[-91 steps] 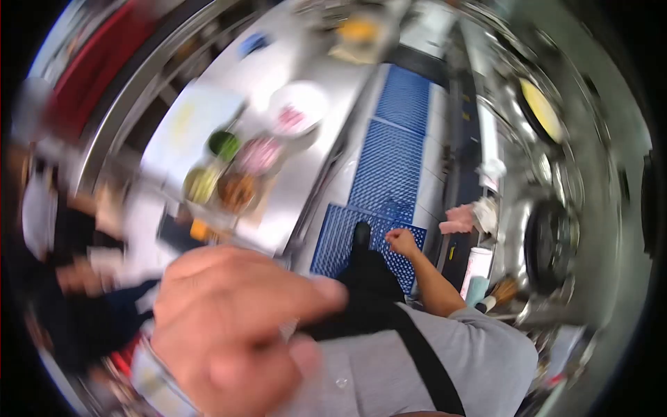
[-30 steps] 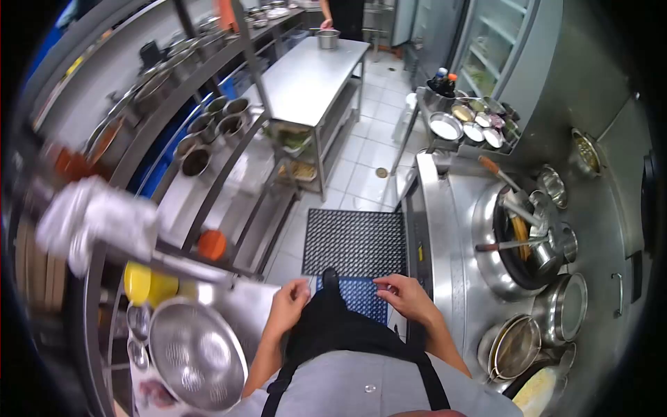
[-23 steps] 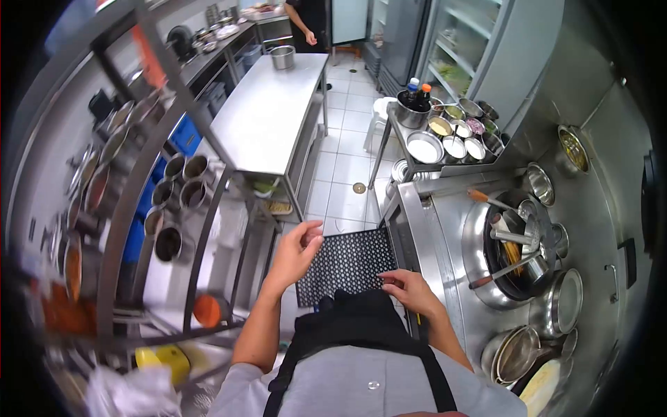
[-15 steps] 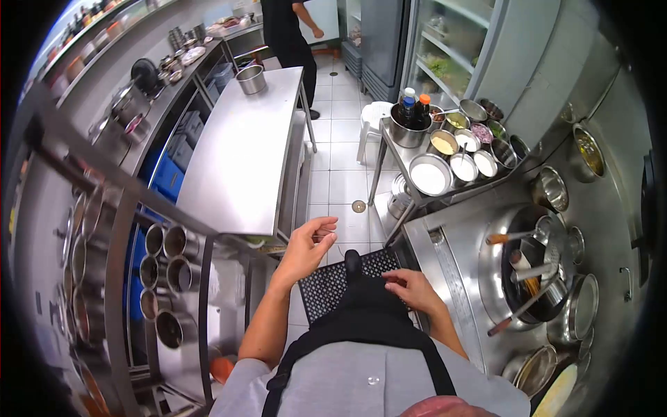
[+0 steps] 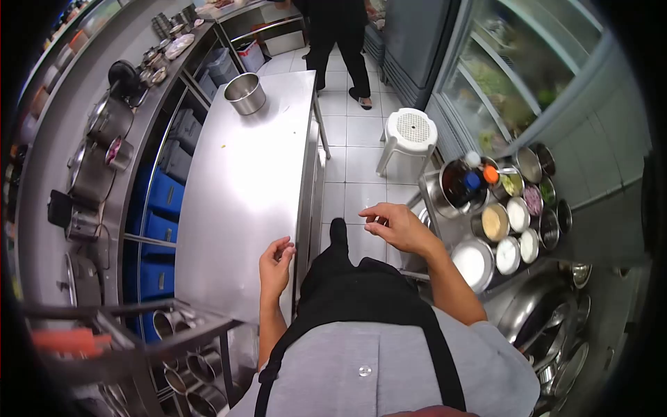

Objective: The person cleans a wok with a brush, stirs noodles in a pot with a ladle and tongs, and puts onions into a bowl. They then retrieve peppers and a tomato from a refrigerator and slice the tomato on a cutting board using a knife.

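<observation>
My left hand (image 5: 276, 267) is over the near right edge of the steel table (image 5: 243, 201), fingers loosely curled and apart, holding nothing. My right hand (image 5: 394, 226) hangs above the tiled floor, its fingers apart and nothing in them. To its right a steel stand carries a white-filled bowl (image 5: 472, 265), several small pots of ingredients and a steel pot with bottles, among them one with an orange cap (image 5: 490, 174). A steel pot (image 5: 244, 94) sits at the far end of the table.
A white stool (image 5: 412, 131) stands ahead on the right, near a glass-door fridge (image 5: 514, 76). Another person in dark clothes (image 5: 338, 42) stands beyond the table. A large wok (image 5: 535, 306) is at right, a metal rack (image 5: 132, 340) at lower left, and blue bins (image 5: 161, 191) under the left counter.
The view has moved forward along the table; wok and rack now lie further back. My left hand is now at the table's edge, my right hand further forward. The other person's legs are apart.
</observation>
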### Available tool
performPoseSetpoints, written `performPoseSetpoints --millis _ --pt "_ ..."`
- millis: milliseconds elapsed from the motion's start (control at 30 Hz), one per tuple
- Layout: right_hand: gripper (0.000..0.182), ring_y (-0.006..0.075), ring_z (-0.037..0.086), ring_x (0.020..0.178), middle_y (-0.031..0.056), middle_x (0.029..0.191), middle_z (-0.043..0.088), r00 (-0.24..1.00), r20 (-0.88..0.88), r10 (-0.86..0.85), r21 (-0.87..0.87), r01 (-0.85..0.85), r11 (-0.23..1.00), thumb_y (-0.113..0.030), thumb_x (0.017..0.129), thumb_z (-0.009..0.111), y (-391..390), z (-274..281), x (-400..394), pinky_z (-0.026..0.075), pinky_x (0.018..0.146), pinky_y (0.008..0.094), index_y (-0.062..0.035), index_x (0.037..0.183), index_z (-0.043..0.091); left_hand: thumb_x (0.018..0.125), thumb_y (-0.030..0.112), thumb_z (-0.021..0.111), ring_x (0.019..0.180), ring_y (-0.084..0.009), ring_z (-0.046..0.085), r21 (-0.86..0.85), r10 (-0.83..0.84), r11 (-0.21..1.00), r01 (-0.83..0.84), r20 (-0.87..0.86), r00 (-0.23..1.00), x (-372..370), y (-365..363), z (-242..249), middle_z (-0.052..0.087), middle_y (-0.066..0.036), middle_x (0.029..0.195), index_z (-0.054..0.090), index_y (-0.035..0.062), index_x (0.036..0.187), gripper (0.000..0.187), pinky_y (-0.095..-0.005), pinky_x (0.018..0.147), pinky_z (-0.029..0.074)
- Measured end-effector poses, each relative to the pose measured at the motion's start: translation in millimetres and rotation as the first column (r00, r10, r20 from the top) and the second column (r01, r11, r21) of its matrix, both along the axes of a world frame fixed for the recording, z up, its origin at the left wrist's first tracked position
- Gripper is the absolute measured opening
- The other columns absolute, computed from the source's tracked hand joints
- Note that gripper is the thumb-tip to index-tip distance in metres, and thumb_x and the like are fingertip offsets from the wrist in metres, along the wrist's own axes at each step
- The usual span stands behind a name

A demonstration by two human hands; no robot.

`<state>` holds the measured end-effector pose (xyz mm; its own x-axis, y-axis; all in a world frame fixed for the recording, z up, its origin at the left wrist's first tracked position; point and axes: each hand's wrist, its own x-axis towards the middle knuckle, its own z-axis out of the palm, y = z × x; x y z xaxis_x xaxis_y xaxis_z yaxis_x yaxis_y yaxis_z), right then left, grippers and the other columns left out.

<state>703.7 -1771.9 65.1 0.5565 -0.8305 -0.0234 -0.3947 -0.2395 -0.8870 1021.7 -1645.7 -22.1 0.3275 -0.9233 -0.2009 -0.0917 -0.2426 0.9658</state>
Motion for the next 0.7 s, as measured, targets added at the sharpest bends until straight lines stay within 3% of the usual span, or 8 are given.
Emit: performPoseSetpoints --millis 100,233,333,500,600,700 --pt "0.032 0.0245 0.068 0.084 0.0145 0.100 0.074 0.994 -0.106 -0.026 0.146 0.041 0.988 -0.019 0.092 0.071 -64 -12 20 0.055 0.079 0.0360 -0.0024 0.120 0.072 0.101 0.008 0.061 0.097 -0.0184 0.071 -0.095 0.012 0.995 -0.020 -0.083 0.997 29 -96 -14 0.072 -0.013 0.109 0.065 -0.0053 0.126 0.029 -0.0302 0.089 0.056" --pt "0.033 0.0197 0.066 0.077 0.0130 0.096 0.075 0.976 -0.202 -0.086 0.102 0.108 0.989 -0.015 0.092 0.070 -144 -2 19 0.054 0.076 0.0332 -0.0011 0.123 0.071 0.102 0.007 0.059 0.097 -0.0190 0.071 -0.161 -0.038 0.987 0.009 -0.177 0.984 51 -285 10 0.072 -0.015 0.106 0.065 -0.0083 0.122 0.026 -0.0310 0.089 0.057" --pt "0.034 0.0160 0.065 0.076 0.0130 0.098 0.076 0.941 -0.257 -0.221 0.234 0.283 0.930 -0.015 0.092 0.072 -194 -1 14 0.054 0.073 0.0310 -0.0002 0.123 0.071 0.102 0.004 0.057 0.094 -0.0175 0.070 -0.296 -0.196 0.946 0.133 -0.195 0.961 46 -389 21 0.072 -0.014 0.104 0.066 -0.0079 0.120 0.023 -0.0309 0.089 0.058" --pt "0.035 0.0134 0.065 0.075 0.0115 0.091 0.075 0.933 -0.300 -0.198 0.260 0.280 0.924 -0.016 0.090 0.074 -306 3 12 0.053 0.071 0.0296 0.0005 0.121 0.072 0.102 0.006 0.059 0.095 -0.0152 0.070 -0.361 -0.361 0.887 0.289 -0.149 0.921 6 -503 31 0.073 -0.010 0.104 0.068 -0.0046 0.122 0.024 -0.0287 0.087 0.055" --pt "0.034 0.0147 0.067 0.080 0.0126 0.092 0.075 0.943 -0.270 -0.194 0.231 0.259 0.938 -0.016 0.090 0.074 -383 -9 -5 0.053 0.074 0.0303 -0.0007 0.120 0.072 0.103 0.008 0.059 0.097 -0.0149 0.070 -0.288 -0.410 0.891 0.350 -0.182 0.894 -28 -547 13 0.073 -0.009 0.104 0.067 -0.0045 0.122 0.024 -0.0277 0.089 0.055" --pt "0.033 0.0198 0.070 0.085 0.0145 0.095 0.076 0.952 -0.204 -0.227 0.080 0.247 0.966 -0.017 0.089 0.074 -472 -23 -42 0.055 0.078 0.0339 -0.0028 0.119 0.073 0.103 0.008 0.060 0.098 -0.0151 0.070 -0.190 -0.526 0.845 0.499 -0.129 0.841 -54 -589 -16 0.073 -0.009 0.105 0.067 -0.0044 0.123 0.025 -0.0275 0.090 0.055"
